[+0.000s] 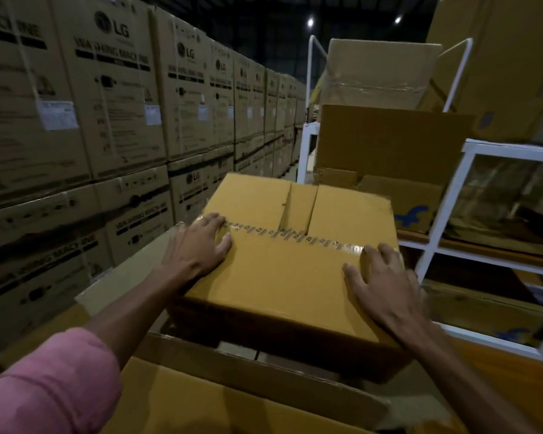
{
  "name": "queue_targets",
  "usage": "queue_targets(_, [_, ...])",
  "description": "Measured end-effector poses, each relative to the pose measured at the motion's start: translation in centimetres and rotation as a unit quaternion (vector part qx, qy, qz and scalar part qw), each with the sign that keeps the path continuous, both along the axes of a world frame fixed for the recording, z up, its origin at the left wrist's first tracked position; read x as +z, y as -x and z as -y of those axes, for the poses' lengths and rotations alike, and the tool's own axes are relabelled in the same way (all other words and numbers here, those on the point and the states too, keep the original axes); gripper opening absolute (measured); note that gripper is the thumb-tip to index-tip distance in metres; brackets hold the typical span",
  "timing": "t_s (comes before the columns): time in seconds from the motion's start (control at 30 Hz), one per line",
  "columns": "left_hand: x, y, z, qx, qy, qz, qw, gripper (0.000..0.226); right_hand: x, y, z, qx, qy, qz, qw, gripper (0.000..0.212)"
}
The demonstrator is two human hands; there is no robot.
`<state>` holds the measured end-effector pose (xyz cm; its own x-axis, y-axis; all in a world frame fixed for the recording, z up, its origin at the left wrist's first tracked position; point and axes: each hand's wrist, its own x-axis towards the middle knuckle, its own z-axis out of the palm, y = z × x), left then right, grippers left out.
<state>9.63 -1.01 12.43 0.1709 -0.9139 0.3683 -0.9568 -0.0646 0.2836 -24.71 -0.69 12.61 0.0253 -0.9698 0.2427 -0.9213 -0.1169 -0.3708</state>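
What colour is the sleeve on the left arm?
Pink sleeve, seen in the head view.

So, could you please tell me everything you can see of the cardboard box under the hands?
The cardboard box is yellow-brown, shut, its top seam sealed with printed clear tape; its far flaps leave a gap. It sits on other cardboard. The left hand and right hand rest flat on top, near the tape's ends.

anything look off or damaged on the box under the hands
Yes. On the box under the left hand and right hand, the far top flaps do not close flush: a creased strip shows between them, with what looks like a small tear at its left edge.
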Motion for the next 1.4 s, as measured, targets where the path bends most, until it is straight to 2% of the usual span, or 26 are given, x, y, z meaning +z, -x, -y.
queue_targets(0.1, [-2.4, -1.8, 0.7, -0.010, -0.079, 0.000, 0.997, 0.079, -2.7, -0.9, 0.3, 0.012, -0.046, 0.001, 0.999, 0.067])
queue_targets(0.23, [-4.9, -3.2, 2.3, -0.021, -0.205, -0.009, 0.979, 0.123, -6.1, -1.6, 1.1, 0.015, -0.115, 0.005, 0.993, 0.066])
queue_targets(0.33, [-6.5, -4.0, 3.7, -0.026, -0.281, -0.006, 0.959, 0.138, -7.7, -2.3, 2.0, 0.017, -0.148, -0.006, 0.989, 0.067])
queue_targets(0.57, [-9.4, -4.5, 8.2, -0.044, -0.398, 0.024, 0.916, 0.112, -10.1, -2.6, 4.3, 0.041, -0.225, 0.006, 0.973, 0.069])
queue_targets(0.8, [-14.5, -4.5, 9.1, -0.030, -0.467, 0.074, 0.881, 0.125, -13.6, -2.4, 4.3, 0.061, -0.281, 0.019, 0.958, 0.068])
queue_targets(0.9, [-17.6, -4.4, 8.5, -0.033, -0.486, 0.110, 0.867, 0.127, -14.9, -2.3, 4.4, 0.070, -0.293, -0.007, 0.954, 0.063])
queue_targets(1.07, [-19.0, -2.9, 7.5, -0.041, -0.468, 0.165, 0.867, 0.119, -16.9, -2.5, 4.6, 0.081, -0.302, -0.085, 0.946, 0.055])
queue_targets(1.2, [-17.7, -1.0, 7.2, -0.123, -0.432, 0.176, 0.876, 0.104, -18.1, -2.9, 5.1, 0.099, -0.253, -0.227, 0.935, 0.064])
queue_targets(1.33, [-16.5, 1.5, 7.0, -0.185, -0.429, 0.167, 0.868, 0.085, -16.8, -4.6, 5.9, 0.151, -0.267, -0.205, 0.929, 0.068])
queue_targets(1.4, [-15.0, 2.6, 6.8, -0.188, -0.418, 0.165, 0.873, 0.074, -15.8, -5.0, 6.3, 0.164, -0.234, -0.193, 0.939, 0.063])
